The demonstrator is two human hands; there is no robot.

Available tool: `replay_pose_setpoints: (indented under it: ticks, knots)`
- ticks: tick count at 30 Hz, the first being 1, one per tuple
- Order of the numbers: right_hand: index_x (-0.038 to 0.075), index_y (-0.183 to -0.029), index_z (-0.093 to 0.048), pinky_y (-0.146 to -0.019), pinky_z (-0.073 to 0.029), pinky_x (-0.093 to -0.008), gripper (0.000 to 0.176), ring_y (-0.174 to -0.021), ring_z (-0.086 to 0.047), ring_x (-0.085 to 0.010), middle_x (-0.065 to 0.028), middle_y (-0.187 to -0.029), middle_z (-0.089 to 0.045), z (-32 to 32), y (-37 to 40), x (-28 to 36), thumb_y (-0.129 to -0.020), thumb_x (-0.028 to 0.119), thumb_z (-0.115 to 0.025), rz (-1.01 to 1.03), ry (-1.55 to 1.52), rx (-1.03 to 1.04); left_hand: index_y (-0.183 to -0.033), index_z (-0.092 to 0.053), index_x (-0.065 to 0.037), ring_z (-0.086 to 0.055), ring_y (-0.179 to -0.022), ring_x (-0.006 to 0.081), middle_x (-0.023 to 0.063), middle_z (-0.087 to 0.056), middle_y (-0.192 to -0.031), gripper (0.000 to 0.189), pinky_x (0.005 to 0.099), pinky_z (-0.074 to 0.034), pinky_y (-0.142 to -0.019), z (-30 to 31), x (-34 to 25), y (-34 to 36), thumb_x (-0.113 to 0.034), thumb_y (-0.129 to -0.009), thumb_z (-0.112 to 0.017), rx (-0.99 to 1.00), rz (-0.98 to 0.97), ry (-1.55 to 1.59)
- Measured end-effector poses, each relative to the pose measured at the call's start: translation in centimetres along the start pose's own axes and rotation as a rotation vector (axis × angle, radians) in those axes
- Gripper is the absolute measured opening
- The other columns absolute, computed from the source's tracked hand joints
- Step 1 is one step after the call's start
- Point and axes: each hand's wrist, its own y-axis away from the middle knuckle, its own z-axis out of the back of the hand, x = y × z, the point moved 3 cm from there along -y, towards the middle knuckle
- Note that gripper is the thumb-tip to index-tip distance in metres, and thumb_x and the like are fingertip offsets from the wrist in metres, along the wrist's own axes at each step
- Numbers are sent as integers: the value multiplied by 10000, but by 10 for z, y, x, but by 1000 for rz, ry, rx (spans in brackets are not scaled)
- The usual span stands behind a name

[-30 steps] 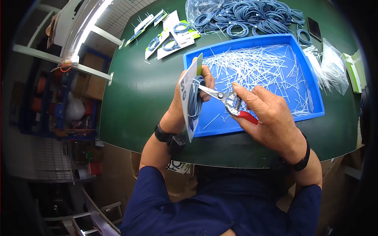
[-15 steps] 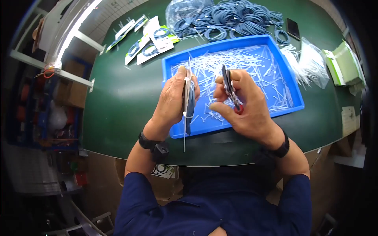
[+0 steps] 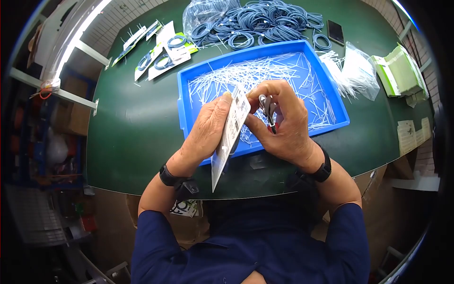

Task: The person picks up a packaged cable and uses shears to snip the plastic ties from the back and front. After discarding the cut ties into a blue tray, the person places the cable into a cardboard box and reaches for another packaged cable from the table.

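My left hand (image 3: 206, 124) is closed on a white printed backing card (image 3: 231, 125), held tilted above the near side of the blue tray (image 3: 341, 124). Behind the card a bit of dark cable shows, mostly hidden. In my right hand (image 3: 291, 124) is a pair of small cutters (image 3: 267, 110) with red on the handle, lying within the curled fingers. The right thumb and forefinger come together at the card's right edge; whether they pinch a tie there is hidden. White cable ties and cut ends (image 3: 246, 71) cover much of the tray floor.
Coiled blue cables (image 3: 272, 21) are heaped at the back beside a clear plastic bag (image 3: 203, 16). Carded cables (image 3: 163, 61) lie at the back left. To the right are a phone (image 3: 336, 32), a bag of cable ties (image 3: 360, 71) and a stack of green-white cards (image 3: 399, 71).
The card has turned from edge-on so its printed face shows. My right hand has moved in to the card, thumb and forefinger closing together, and the cutters have swung within the hand.
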Motion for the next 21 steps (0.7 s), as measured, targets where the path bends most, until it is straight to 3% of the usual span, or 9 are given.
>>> replay_pose_setpoints:
  ticks: [5,9,13,17,21]
  knots:
    - [38,-1137,-588,-752,-579,-329,426,-831,-724,-226,-110,-967,-700,-2,0,1,-807,28,-857,59,-25,-22,-1059,-628,-23,-554,-606,68,35,-645,-812,533,225,-462,-531,-2,-1,1,-489,-1138,-382,6,26,37]
    - [33,-1137,-583,-761,-572,-325,413,-837,-721,-228,-111,-976,-690,1,1,2,-798,-34,-809,114,23,-2,-1047,-641,-23,-558,-622,63,27,-645,-797,521,228,-472,-566,-4,-2,-1,-478,-1140,-403,10,-79,29]
    - [36,-1144,-576,-768,-558,-306,411,-828,-697,-203,-97,-986,-675,-1,6,-2,-799,-69,-773,47,-43,1,-1079,-676,13,-584,-711,48,10,-669,-825,486,235,-492,-639,3,5,-1,-382,-1160,-403,-36,-37,31]
    - [40,-1158,-564,-767,-540,-282,414,-825,-660,-157,-79,-991,-658,-1,7,-2,-814,-77,-761,-66,-232,19,-1067,-678,6,-577,-720,45,4,-667,-830,465,241,-490,-646,15,-2,-2,-379,-1155,-432,-74,-34,30]
    - [36,-1162,-554,-762,-527,-265,402,-827,-629,-121,-67,-983,-650,2,5,6,-831,-82,-750,-67,-301,67,-1032,-672,-3,-561,-716,36,-2,-660,-819,455,235,-482,-636,21,-16,4,-378,-1152,-444,-156,-184,-58]
